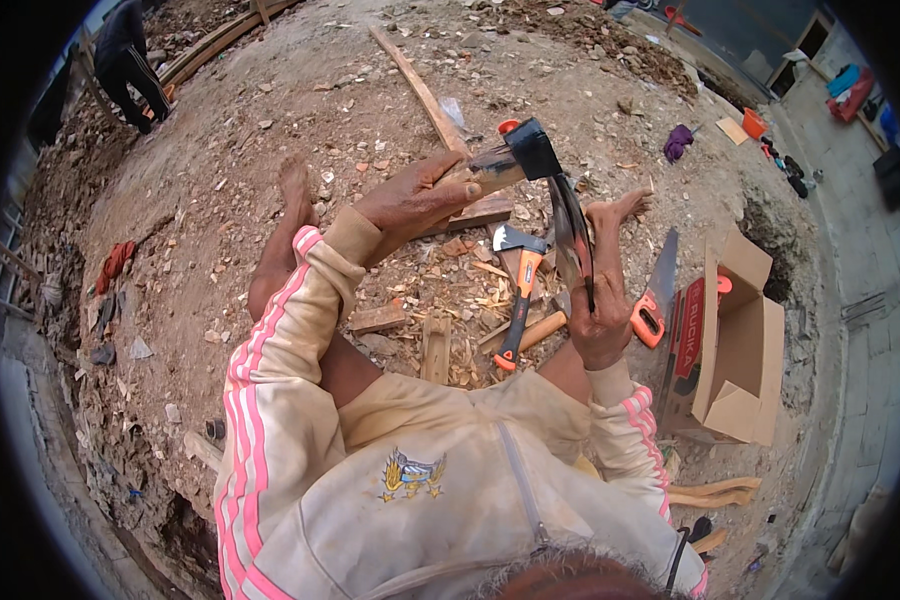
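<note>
My left hand (410, 200) is closed round a light wooden handle (465, 182), which runs into a black metal head (532, 150). A long, dark, shiny piece (573, 235) extends down from that head to my right hand (600, 322), whose fingers are closed on its lower part. Something small and red (508, 127) sits just behind the head. Between my legs, a black-and-orange axe (520, 300) lies on wood chips, with a wooden handle (538, 330) next to it and a short wood block (435, 350) nearer me. A saw (650, 315) with an orange grip lies right of my right hand.
An open cardboard box (745, 355) stands at right. A long plank (420, 90) crosses the rubble ahead. A person (125, 65) bends at upper left. A purple cloth (677, 142) and orange bucket (753, 122) lie beyond. A concrete strip (850, 380) runs along the right.
</note>
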`<state>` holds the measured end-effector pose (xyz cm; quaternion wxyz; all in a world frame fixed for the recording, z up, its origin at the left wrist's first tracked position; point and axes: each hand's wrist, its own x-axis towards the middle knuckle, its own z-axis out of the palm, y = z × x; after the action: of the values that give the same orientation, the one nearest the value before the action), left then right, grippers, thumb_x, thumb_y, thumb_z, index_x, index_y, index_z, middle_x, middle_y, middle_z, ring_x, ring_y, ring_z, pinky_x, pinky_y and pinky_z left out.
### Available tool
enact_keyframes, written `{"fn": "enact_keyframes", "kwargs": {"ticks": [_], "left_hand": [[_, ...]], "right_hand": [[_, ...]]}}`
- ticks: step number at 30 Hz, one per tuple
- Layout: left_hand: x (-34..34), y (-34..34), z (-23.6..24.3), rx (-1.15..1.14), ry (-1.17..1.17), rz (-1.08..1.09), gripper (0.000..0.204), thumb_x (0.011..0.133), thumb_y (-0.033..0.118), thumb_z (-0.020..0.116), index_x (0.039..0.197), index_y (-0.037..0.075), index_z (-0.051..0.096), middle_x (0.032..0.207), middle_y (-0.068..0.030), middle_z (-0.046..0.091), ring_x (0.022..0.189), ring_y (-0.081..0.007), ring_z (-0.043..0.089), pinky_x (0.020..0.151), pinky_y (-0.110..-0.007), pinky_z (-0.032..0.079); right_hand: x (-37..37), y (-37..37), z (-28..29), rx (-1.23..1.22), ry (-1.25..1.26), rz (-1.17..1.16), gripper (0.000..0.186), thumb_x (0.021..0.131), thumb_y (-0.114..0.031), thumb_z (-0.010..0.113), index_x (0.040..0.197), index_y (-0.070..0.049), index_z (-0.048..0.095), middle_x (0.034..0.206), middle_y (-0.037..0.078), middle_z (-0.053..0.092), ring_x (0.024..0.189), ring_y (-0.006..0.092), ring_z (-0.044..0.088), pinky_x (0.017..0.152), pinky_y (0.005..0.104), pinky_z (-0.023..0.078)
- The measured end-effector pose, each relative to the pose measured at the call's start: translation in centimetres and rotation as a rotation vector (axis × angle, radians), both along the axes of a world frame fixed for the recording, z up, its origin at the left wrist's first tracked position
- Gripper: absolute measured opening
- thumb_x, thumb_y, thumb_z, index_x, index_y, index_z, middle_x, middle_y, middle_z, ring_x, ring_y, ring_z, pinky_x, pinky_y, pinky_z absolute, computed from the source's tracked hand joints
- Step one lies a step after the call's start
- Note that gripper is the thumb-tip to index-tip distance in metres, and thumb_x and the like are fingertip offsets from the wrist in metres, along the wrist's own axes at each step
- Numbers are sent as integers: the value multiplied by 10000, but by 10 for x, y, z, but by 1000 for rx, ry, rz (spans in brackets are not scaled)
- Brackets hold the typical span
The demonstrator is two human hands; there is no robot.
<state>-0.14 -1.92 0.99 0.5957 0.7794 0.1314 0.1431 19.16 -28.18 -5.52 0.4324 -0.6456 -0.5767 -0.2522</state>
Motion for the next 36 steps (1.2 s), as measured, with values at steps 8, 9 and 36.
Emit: {"fn": "enact_keyframes", "kwargs": {"ticks": [8,9,36], "left_hand": [[13,0,7,-134,-54,-64,505,987,502,629,1221,59,570,845,-9,556,694,-89,537,590,-267,449],[18,1,11,-130,-59,-58,473,986,487,640,1178,60,575,839,-7,543,699,-89,519,596,-267,437],[33,-10,-26,623,-111,181,741,900,639,663,1310,28,576,874,-239,686,833,-377,709,716,-461,530]], "right_hand": [[10,6,2,-59,-99,35,329,758,93,652,1082,103,709,756,160,628,696,270,658,594,387,487],[15,7,4,-54,-142,56,340,752,96,649,1088,106,704,765,165,629,702,272,658,592,386,486],[14,33,-24,-176,759,406,726,924,-539,713,1376,14,577,780,-7,411,702,121,402,609,249,289]]}}
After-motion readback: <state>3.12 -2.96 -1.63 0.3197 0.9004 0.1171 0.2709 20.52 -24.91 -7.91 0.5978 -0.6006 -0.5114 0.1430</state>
